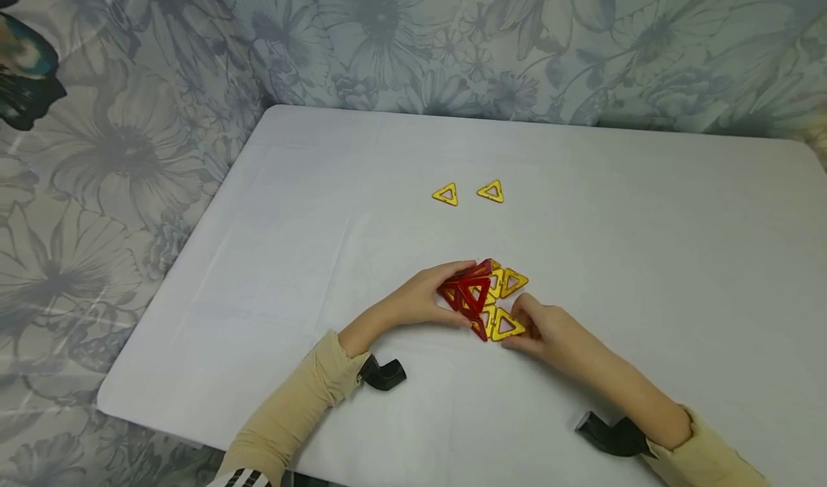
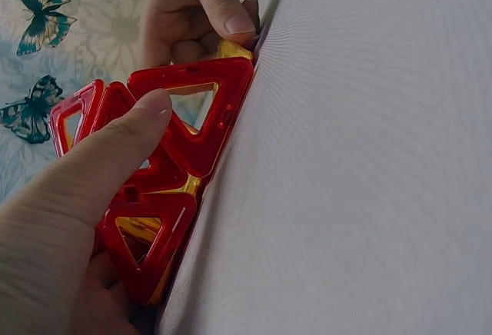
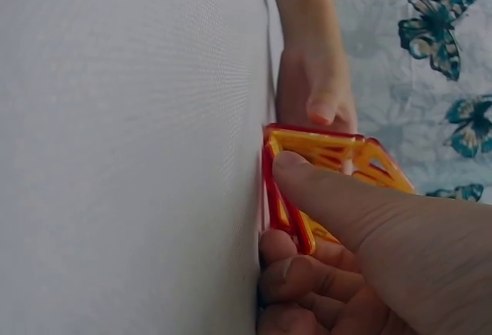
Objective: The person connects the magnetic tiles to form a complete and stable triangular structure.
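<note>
A faceted build of magnetic triangle tiles, red on the left [image 1: 466, 297] and yellow on the right, stands on the white table in the head view. My left hand [image 1: 423, 297] grips its red side, the thumb lying over a red tile [image 2: 227, 112] in the left wrist view. At the near right corner my right hand [image 1: 545, 332] pinches a yellow triangle tile [image 1: 496, 325] between thumb and fingers. Another yellow tile [image 1: 519, 281] sticks out at the far right of the build. The right wrist view shows the right thumb [image 3: 323, 189] pressed on the tile.
Two loose yellow triangle tiles, one left [image 1: 446, 199] and one right [image 1: 500, 194], lie on the table [image 1: 310, 207] beyond the build. Black wrist devices hang below the left sleeve [image 1: 385, 377] and the right sleeve [image 1: 614, 437]. Flower-patterned wallpaper [image 1: 381, 20] borders the table.
</note>
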{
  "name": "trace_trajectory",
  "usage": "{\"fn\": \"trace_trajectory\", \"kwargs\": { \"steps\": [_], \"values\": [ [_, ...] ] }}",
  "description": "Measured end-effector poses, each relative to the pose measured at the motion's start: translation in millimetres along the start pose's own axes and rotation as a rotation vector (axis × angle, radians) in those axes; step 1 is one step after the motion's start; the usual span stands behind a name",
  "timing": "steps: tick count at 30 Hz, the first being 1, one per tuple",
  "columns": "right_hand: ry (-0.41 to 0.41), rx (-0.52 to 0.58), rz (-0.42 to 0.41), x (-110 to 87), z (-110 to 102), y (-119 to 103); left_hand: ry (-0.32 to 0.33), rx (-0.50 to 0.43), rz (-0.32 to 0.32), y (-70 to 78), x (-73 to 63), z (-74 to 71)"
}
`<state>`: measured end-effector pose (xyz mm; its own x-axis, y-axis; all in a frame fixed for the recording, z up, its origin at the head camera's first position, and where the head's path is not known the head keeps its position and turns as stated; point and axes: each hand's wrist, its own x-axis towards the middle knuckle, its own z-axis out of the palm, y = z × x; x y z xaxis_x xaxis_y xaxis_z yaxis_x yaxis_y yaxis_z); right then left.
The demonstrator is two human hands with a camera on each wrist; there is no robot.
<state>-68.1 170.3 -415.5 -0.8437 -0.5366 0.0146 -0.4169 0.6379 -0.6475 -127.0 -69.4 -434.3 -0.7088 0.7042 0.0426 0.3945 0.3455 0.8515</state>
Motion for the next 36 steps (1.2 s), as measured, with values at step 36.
{"fn": "trace_trajectory", "kwargs": {
  "steps": [36],
  "values": [
    [0.067, -0.035, 0.182, 110.0, -94.7, 57.7, -0.029, 0.04, -0.01, 0.6, 0.1, 0.5]
  ]
}}
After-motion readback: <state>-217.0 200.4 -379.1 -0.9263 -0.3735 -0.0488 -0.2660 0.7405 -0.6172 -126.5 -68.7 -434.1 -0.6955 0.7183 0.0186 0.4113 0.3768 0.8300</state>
